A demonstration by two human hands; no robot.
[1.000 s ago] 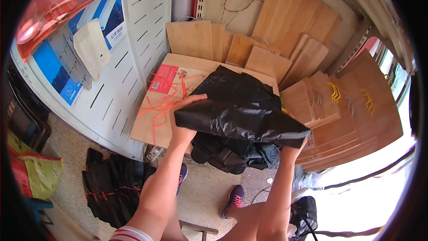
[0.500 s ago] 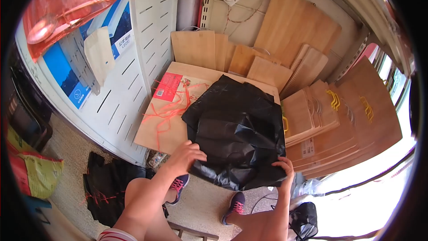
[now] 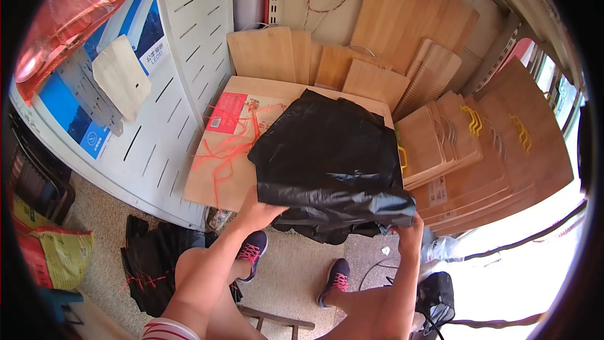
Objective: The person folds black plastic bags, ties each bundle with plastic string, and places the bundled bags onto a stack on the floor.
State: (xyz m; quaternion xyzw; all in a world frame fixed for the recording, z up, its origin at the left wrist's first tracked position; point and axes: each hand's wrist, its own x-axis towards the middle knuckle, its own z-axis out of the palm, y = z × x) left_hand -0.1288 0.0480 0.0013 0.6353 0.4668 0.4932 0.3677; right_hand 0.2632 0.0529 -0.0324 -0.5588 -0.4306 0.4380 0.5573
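One heap of black plastic sheeting, near fold crosswise, overhangs the tabletop's near edge and extends forward from the left hand, clamped on the fold's left end, and the right hand, clamped on its right end, neither nearer.

Plastic sheeting sits on the wooden board and pokes out past its front, with loose twine to the left. Cutting boards behind, handled boards off right, tied bundle on the floor front-left.
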